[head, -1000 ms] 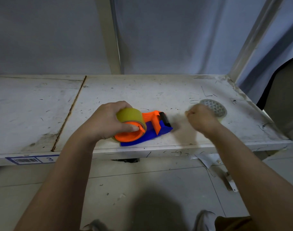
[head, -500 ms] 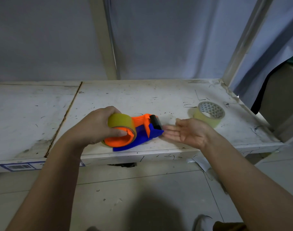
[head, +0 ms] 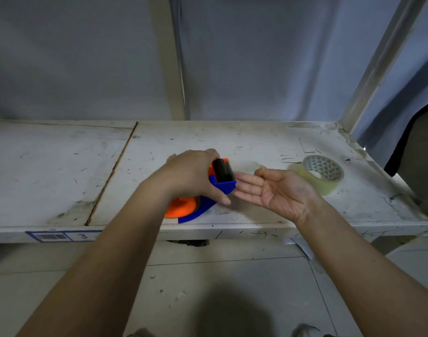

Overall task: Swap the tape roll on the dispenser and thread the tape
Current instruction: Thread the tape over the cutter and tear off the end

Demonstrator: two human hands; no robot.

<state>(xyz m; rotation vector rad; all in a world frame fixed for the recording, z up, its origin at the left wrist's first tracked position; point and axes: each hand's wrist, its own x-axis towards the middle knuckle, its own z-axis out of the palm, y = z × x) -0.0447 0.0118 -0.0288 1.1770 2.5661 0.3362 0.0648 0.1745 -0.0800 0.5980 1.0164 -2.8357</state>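
The blue and orange tape dispenser (head: 221, 184) is tilted up off the white shelf (head: 62, 176), its black roller and toothed blade pointing away from me. My left hand (head: 191, 175) grips it from above and hides the roll mounted on it. Beside its blue nose, my right hand (head: 273, 189) lies palm up with the fingers spread, fingertips just under the nose, holding nothing. A clear tape roll (head: 321, 175) with a triangle-patterned core rests on the shelf to the right of that hand.
The shelf's front edge (head: 232, 232) carries a barcode label marked 3 (head: 62, 236). Metal uprights (head: 168, 57) stand behind, with a slanted post (head: 380, 62) at the right. Below is a tiled floor with paper scraps (head: 303, 249).
My left hand has lifted and turned the dispenser, blade end now up and away, and now covers the roll. My right hand left the clear roll, came left and opened palm up.
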